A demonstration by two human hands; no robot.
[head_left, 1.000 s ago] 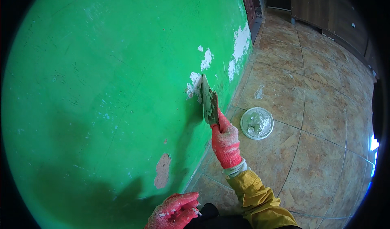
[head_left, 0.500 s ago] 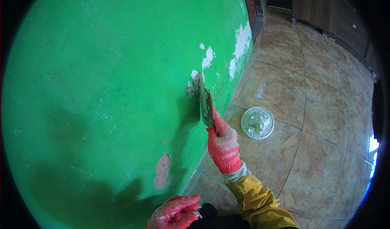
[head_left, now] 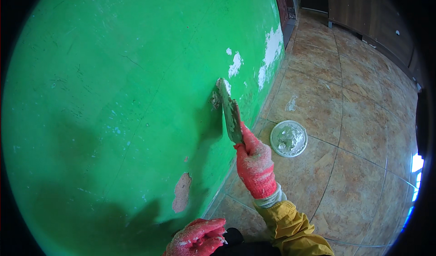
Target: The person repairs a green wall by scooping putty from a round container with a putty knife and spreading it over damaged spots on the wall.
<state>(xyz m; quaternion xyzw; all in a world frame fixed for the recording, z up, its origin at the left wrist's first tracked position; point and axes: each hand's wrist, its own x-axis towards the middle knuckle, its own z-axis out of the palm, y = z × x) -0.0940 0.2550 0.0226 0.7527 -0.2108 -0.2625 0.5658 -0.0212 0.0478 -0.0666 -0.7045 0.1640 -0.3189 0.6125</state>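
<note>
My right hand (head_left: 254,165), in a pink glove with a yellow sleeve, is shut on a putty knife (head_left: 231,120) smeared with pale filler. The blade lies against a white patch (head_left: 215,99) on the green wall (head_left: 113,97). My left hand (head_left: 197,238), also gloved, is low at the bottom edge near the wall, fingers curled; whatever they might hold is hard to make out. A round white tub lid (head_left: 288,139) bearing a lump of white filler rests on the floor to the right of the wall. More white patches (head_left: 270,51) show farther along the wall.
Brown floor tiles (head_left: 359,120) run beside the wall. A dark wooden cabinet (head_left: 363,11) stands at the upper right, near a doorway (head_left: 286,6). A bare chipped spot (head_left: 181,192) marks the lower wall. Bright light shows at the right rim.
The putty knife has tilted and moved slightly left and up over the patch, covering more of it. My left hand has shifted slightly right and down.
</note>
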